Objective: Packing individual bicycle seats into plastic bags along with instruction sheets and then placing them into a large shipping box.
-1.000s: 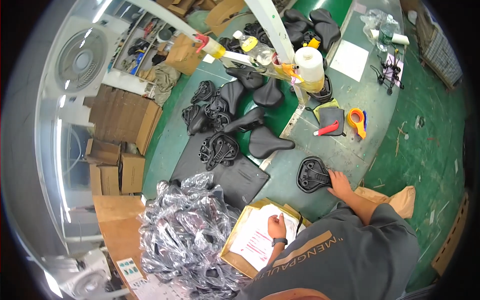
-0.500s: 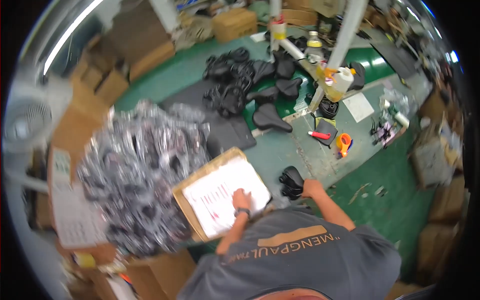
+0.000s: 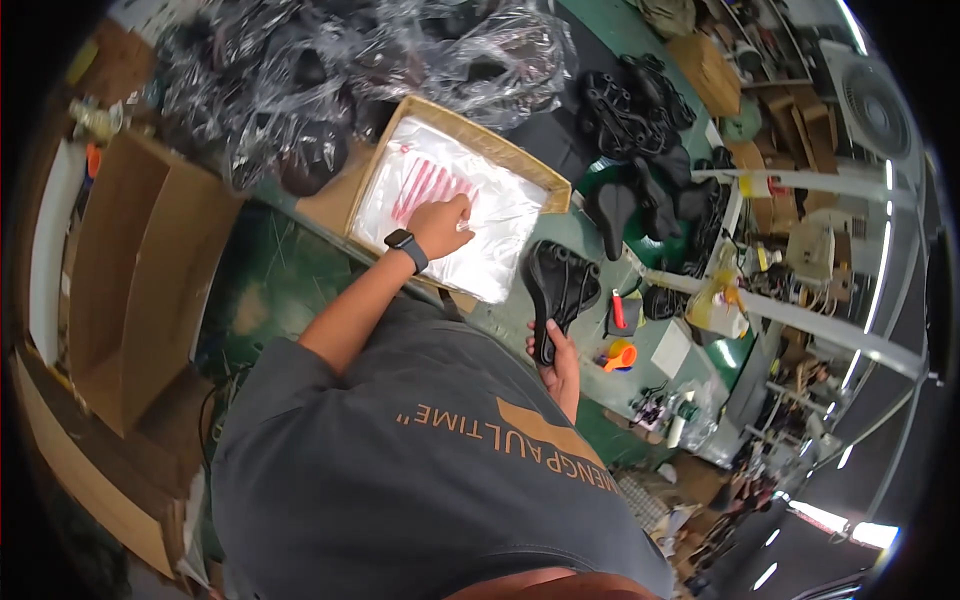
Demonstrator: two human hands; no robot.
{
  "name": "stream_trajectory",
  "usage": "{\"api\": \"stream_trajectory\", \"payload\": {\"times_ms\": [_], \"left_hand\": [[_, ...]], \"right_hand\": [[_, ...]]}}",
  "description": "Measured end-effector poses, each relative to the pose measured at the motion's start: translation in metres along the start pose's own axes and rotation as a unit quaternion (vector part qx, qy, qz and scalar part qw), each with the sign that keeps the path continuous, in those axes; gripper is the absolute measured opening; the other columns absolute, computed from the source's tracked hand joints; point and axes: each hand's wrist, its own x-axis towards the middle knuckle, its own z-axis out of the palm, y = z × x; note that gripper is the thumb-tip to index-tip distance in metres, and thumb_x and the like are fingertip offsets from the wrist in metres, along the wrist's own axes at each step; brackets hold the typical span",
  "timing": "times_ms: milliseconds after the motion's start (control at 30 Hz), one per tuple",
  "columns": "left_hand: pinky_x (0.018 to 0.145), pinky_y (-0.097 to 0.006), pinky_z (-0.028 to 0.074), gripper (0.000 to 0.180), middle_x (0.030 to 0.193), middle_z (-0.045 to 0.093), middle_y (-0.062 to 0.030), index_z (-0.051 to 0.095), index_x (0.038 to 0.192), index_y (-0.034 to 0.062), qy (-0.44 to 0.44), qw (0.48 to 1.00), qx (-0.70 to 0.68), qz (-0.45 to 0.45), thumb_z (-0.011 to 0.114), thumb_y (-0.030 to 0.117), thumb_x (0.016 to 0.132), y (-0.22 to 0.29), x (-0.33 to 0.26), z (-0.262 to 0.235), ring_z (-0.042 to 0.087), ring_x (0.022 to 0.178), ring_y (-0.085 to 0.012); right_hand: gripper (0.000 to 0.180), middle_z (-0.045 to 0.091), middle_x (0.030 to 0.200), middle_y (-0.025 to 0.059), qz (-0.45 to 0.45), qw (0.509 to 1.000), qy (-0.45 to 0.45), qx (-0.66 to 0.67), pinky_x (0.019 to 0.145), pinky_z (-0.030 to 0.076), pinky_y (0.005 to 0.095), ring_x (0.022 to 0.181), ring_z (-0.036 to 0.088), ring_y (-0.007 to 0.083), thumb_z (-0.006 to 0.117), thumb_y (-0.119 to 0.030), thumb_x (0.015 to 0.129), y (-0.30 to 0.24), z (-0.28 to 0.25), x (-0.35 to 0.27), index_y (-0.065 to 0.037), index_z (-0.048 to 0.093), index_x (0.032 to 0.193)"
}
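Observation:
My right hand (image 3: 559, 367) grips the narrow nose of a black bicycle saddle (image 3: 545, 282), whose underside with rails and springs shows partly. My left hand (image 3: 441, 228), with a dark watch on its wrist, is closed at the middle of a stack of clear plastic bags (image 3: 495, 252) with red printed stripes. Its fingers pinch a bit of the top bag. The bags lie flat in a shallow cardboard box (image 3: 553, 190) on the green table.
Saddles wrapped in clear plastic (image 3: 330, 80) are heaped beyond the box. Bare black saddles (image 3: 612, 212) lie further right. An orange tape roll (image 3: 619, 355), a red-handled tool (image 3: 618, 309) and a metal post frame (image 3: 800, 325) stand right. A large carton (image 3: 140, 270) is at left.
The view has swung round and nearer the box. My left hand has closed on the top bag. The saddle stays in my right hand, now beside the box with its underside partly showing.

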Motion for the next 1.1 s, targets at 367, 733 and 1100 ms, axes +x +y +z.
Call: {"api": "stream_trajectory", "payload": {"times_ms": [367,733,1100], "left_hand": [[0.072,-0.039,0.057,0.029,0.082,0.075,-0.0106,0.074,0.086,0.0066,0.063,0.992,-0.106,-0.017,0.09,0.028,0.076,-0.018,-0.061,-0.071,0.074,0.077,-0.026],[0.1,-0.037,0.056,0.009,0.114,0.075,-0.0055,0.069,0.11,0.0063,-0.044,0.718,-0.694,-0.032,0.069,0.012,0.103,-0.035,-0.119,-0.173,0.071,0.108,-0.0181],[0.057,-0.025,0.041,0.017,0.074,0.064,0.0027,0.073,0.099,-0.0002,0.019,0.888,-0.438,-0.138,0.071,0.017,0.1,-0.063,-0.087,-0.204,0.05,0.062,-0.0042]], "right_hand": [[0.067,0.05,0.157,0.0256,-0.014,0.959,-0.282,0.027,0.068,0.061,0.037,0.089,0.073,0.0272,0.072,-0.021,0.1,-0.014,0.183,-0.003,0.004,0.042,0.154],[0.031,0.064,0.101,0.0081,0.113,0.925,-0.328,0.154,0.073,0.05,0.0371,0.088,0.06,0.025,0.074,-0.022,0.099,0.002,0.267,0.041,-0.006,0.061,0.122],[0.066,0.066,0.114,0.0123,-0.174,0.9,-0.313,-0.246,0.075,0.057,0.0409,0.086,0.068,0.0256,0.08,-0.004,0.08,-0.031,0.286,-0.007,0.001,0.051,0.139]]}}
